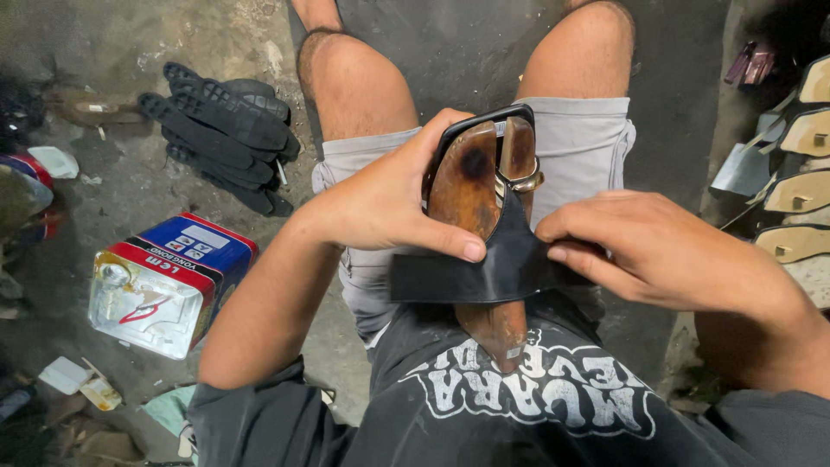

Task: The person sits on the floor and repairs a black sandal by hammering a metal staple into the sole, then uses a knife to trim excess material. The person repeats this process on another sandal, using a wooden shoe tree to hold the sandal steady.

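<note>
The wooden shoe last [474, 186] lay on the person's lap, long axis running near to far. The left hand [385, 203] gripped its left side; the right hand [657, 251] pinched the black strap [484, 270] stretched crosswise over it.

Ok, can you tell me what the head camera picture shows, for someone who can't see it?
A seated person's left hand grips a brown wooden shoe form on their lap while the right hand pulls a black strap across it. On the concrete floor to the left lie a pile of black soles and a dented metal can.
</note>
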